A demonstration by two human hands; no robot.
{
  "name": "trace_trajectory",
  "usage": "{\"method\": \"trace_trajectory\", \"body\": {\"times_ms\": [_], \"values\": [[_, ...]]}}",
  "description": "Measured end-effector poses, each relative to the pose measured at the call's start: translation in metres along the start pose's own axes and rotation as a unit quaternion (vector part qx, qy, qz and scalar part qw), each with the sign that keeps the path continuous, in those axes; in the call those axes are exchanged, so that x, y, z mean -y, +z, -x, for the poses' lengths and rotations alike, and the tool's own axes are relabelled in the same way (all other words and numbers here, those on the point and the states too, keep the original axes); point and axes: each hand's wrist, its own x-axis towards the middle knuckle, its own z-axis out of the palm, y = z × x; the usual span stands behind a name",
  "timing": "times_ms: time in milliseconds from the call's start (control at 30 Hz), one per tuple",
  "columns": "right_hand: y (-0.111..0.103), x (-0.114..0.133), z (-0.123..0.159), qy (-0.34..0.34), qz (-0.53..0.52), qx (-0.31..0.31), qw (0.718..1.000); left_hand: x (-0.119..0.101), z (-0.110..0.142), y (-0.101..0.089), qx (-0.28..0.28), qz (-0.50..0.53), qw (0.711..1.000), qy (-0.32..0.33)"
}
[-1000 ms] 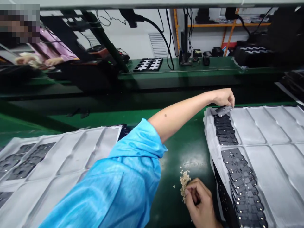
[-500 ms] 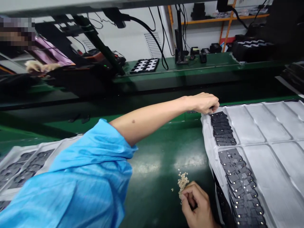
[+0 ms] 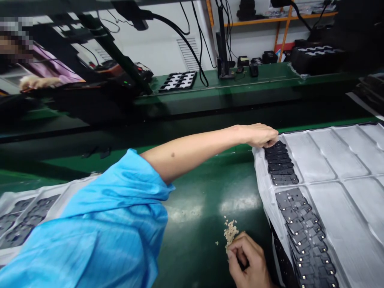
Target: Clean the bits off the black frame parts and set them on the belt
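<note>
My left hand [image 3: 263, 135] stretches far across the bench, in a blue sleeve. Its fingers are closed and pinch down at the top end of a row of thin flat black parts [image 3: 280, 164] in a whitish tray [image 3: 318, 156]. The fingers partly hide the part they grip. Low in the view, my right hand [image 3: 250, 260] is closed in a pinch at the near edge of a small heap of beige bits [image 3: 230, 231]. What sits between its fingertips is too small to make out. A longer overlapping row of black parts [image 3: 309, 236] fills the compartment nearer to me.
The green bench top [image 3: 192, 228] lies between two trays. At left, another pale tray [image 3: 67, 188] holds black parts, partly behind my sleeve. Across a dark gap, a black-and-white tray [image 3: 179, 81] stands on the far bench. A co-worker's gloved hands [image 3: 40, 83] are at upper left.
My left hand has come slightly down and its fingertips now press at the row's top end. My right hand stays almost still by the beige bits. The view has shifted a little.
</note>
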Motion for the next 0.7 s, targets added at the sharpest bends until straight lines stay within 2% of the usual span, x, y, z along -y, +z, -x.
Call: {"method": "trace_trajectory", "body": {"times_ms": [167,300,367,400,467,533,600,667,700], "values": [[0.000,-0.002,0.001,0.005,0.002,0.002,1.000,-0.003,0.006,0.001,0.003,0.009,1.000,0.007],[0.000,-0.002,0.002,0.005,0.011,0.002,1.000,-0.002,0.017,-0.017,-0.047,0.057,0.997,-0.022],[0.000,-0.002,0.003,0.003,0.017,-0.003,1.000,-0.008,0.030,-0.027,-0.077,0.095,0.992,-0.040],[0.000,-0.002,0.003,0.003,0.019,-0.006,1.000,-0.014,0.040,-0.029,-0.075,0.117,0.989,-0.045],[0.001,-0.001,0.003,0.002,0.018,-0.010,1.000,-0.033,0.063,-0.027,-0.021,0.168,0.985,-0.043],[0.001,0.000,0.002,-0.001,0.014,-0.010,1.000,-0.058,0.087,-0.017,0.080,0.208,0.974,-0.050],[0.000,0.001,0.002,-0.008,0.012,-0.009,1.000,-0.083,0.106,-0.003,0.175,0.219,0.955,-0.101],[0.000,0.002,0.001,-0.013,0.017,-0.012,1.000,-0.101,0.117,0.008,0.215,0.204,0.943,-0.148],[0.000,0.002,0.002,-0.015,0.021,-0.014,1.000,-0.106,0.119,0.010,0.208,0.196,0.944,-0.162]]}}
